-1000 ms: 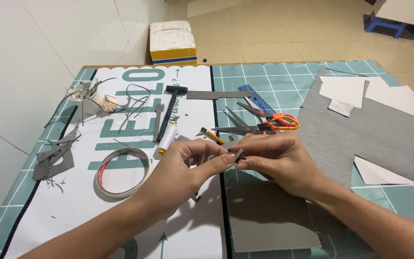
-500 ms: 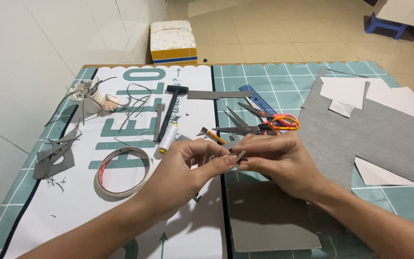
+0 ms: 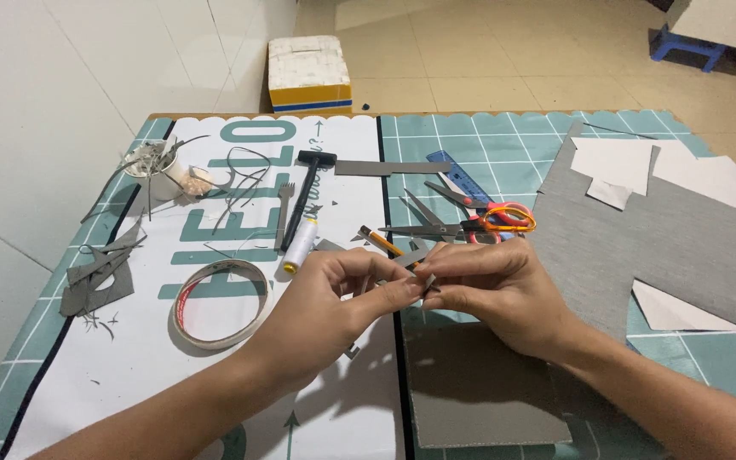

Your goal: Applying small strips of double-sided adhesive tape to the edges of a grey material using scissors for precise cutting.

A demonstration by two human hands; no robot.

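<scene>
While both hands meet over the middle of the bench [image 3: 504, 136], they pinch a small grey scrap [image 3: 413, 258] between them. The left hand [image 3: 334, 302] has its thumb and forefinger closed on the scrap's near end, and the right hand [image 3: 491, 294] grips the same piece from the other side, fingertips almost touching those of the left. The scrap is raised a little above the bench top, just over the seam where the white printed mat [image 3: 215, 358] meets the teal checked cloth.

Just beyond the hands lie a pencil [image 3: 378, 241] and two pairs of scissors with orange handles [image 3: 504, 217], and a blue ruler [image 3: 457, 170] lies farther toward the far edge. Left of the pencil are a spool of white thread [image 3: 298, 245] and a black-headed mallet [image 3: 304, 192], with a metal fork-like tool [image 3: 283, 213] beside them. A ring of tape [image 3: 219, 302] lies on the mat near the left hand. Toward the far left corner stands a small white cup [image 3: 159, 175] filled with grey trimmings, and more grey offcuts [image 3: 95, 277] lie along the left edge. A rectangle of grey sheet [image 3: 479, 392] lies beneath the right wrist at the near edge. A large grey sheet [image 3: 641, 247] covers the right side, with white paper pieces [image 3: 615, 166] on it.
</scene>
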